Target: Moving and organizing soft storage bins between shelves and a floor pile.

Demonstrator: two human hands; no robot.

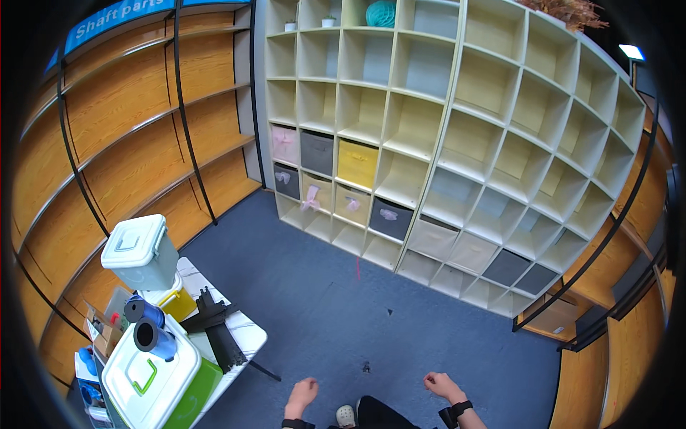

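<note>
My left hand (303, 395) hangs above the blue-grey floor (325, 325), its fingers curled in and nothing visible in them. Off to the right, my right hand (441, 386) is also loosely closed, with no object showing. Both are apart from everything around them. Nearest to the left hand is the white marble-patterned table (250, 334). It bears a large white-lidded green storage box (153, 375) with two blue rolls (156, 339) on its lid. Behind stands a pale blue lidded bin (143, 254) on a yellow box (179, 304). Black straps or strips (220, 332) lie beside them.
A cream cube shelf (414, 154) spans the far side, some cubbies holding fabric bins, including a yellow bin (357, 163). Wooden racks with black posts (128, 154) line the left; more wooden shelving (582, 379) is at right. A table leg (266, 371) juts out near my left hand.
</note>
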